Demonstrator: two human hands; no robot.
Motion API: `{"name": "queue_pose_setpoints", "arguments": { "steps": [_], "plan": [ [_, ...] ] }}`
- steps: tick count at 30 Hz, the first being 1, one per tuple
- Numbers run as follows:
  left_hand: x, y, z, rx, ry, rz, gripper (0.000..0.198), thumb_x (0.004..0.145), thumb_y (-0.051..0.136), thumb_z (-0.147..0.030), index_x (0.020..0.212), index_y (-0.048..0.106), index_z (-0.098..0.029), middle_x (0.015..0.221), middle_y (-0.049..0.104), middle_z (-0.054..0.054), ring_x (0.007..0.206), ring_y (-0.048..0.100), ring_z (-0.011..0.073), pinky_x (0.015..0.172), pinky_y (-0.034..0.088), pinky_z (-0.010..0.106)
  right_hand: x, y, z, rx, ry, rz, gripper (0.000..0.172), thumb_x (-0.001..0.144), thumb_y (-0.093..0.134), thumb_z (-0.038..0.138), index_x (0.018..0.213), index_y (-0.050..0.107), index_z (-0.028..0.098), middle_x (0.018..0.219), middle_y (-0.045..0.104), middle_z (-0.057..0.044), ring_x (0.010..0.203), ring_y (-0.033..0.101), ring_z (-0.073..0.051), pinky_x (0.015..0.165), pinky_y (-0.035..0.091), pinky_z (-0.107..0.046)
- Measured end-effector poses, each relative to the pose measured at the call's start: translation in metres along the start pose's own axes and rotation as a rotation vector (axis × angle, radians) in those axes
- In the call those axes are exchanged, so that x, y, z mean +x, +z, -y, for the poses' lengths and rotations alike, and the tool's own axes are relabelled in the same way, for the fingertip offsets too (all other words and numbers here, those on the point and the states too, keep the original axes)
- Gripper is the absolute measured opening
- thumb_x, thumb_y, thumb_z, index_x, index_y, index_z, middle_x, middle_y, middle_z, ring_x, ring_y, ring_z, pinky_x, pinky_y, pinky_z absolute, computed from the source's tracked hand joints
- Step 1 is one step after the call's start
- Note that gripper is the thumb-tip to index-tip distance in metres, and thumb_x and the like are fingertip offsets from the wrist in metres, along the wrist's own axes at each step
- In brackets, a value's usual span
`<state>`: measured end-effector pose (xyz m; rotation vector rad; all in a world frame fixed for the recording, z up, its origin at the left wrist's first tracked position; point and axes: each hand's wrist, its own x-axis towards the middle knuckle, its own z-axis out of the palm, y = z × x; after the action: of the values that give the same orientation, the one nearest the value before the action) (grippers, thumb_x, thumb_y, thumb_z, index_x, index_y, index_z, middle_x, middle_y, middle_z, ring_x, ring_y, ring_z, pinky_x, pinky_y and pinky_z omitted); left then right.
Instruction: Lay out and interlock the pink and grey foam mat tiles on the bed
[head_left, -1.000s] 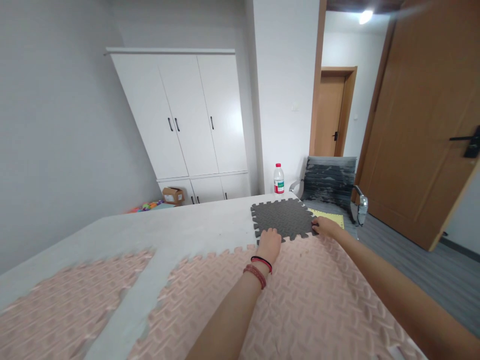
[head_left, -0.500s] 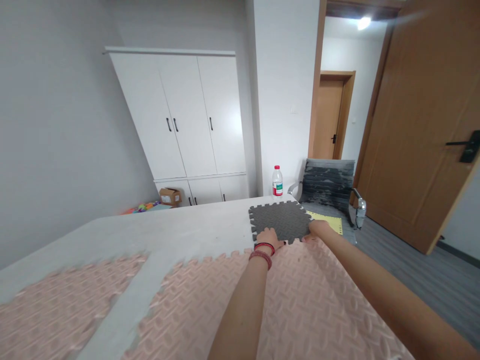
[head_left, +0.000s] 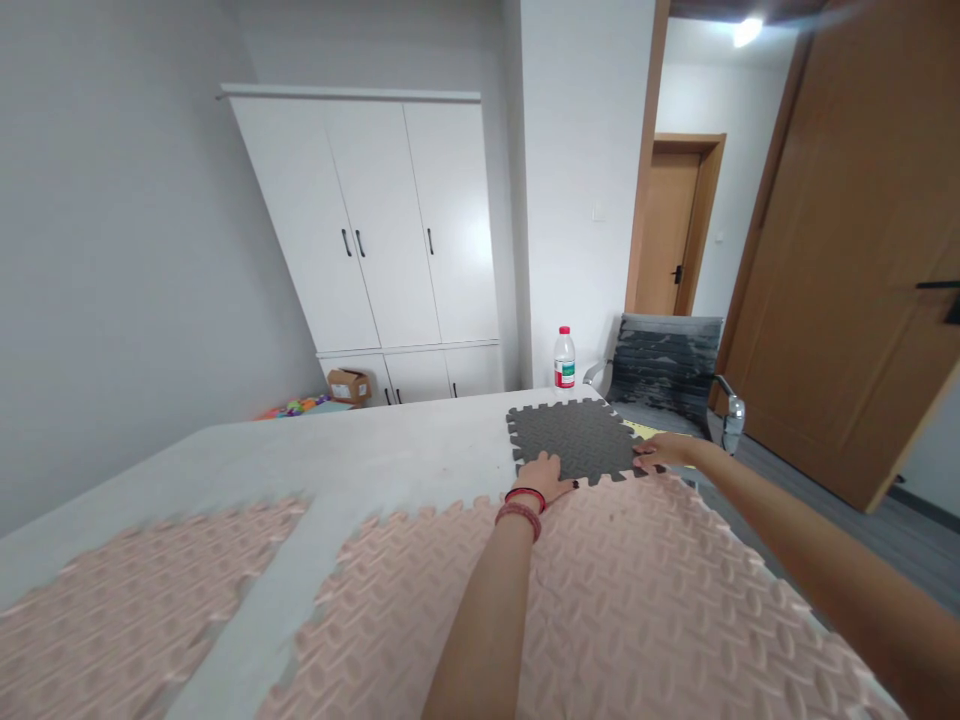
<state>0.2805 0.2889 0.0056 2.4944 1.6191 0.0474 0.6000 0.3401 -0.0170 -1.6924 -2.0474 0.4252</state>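
Note:
A dark grey foam puzzle tile [head_left: 570,435] lies at the far right of the grey table [head_left: 360,450], its near toothed edge against a large pink foam tile [head_left: 600,600]. My left hand [head_left: 544,472] presses flat on the grey tile's near left edge, with red and black bands on the wrist. My right hand [head_left: 660,450] rests flat on the tile's near right corner. Both hands lie on the seam between grey and pink.
A second pink tile [head_left: 127,600] lies at the left. A water bottle [head_left: 564,358] stands at the table's far edge. A grey chair [head_left: 667,375] with a yellow tile [head_left: 645,430] on its seat is beyond. White wardrobe [head_left: 375,220], cardboard box [head_left: 349,385], open wooden door [head_left: 847,250].
My hands have stayed on the grey tile's near edge, the left shifting slightly toward the seam. The view has shifted a little.

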Motion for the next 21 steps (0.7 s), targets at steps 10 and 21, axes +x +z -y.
{"name": "queue_pose_setpoints", "arguments": {
  "steps": [10, 21],
  "plan": [
    [-0.002, 0.007, -0.002, -0.042, -0.033, -0.055, 0.047, 0.084, 0.054, -0.051, 0.118, 0.052, -0.018, 0.121, 0.055, 0.009, 0.102, 0.056, 0.0211, 0.086, 0.049, 0.044, -0.011, 0.017, -0.022, -0.228, -0.007, 0.13, 0.06, 0.07, 0.062, 0.055, 0.122, 0.062, 0.025, 0.098, 0.069, -0.011, 0.095, 0.06, -0.029, 0.085, 0.044, -0.038],
    [-0.067, -0.006, -0.004, -0.257, 0.005, -0.12, 0.052, 0.084, 0.048, -0.057, 0.117, 0.055, -0.018, 0.123, 0.056, 0.01, 0.111, 0.053, 0.0227, 0.095, 0.043, 0.045, -0.031, 0.027, 0.0, -0.474, -0.005, 0.108, 0.045, 0.084, 0.046, 0.038, 0.122, 0.061, 0.02, 0.11, 0.064, -0.017, 0.1, 0.06, -0.029, 0.084, 0.044, -0.04]
  ]
}}
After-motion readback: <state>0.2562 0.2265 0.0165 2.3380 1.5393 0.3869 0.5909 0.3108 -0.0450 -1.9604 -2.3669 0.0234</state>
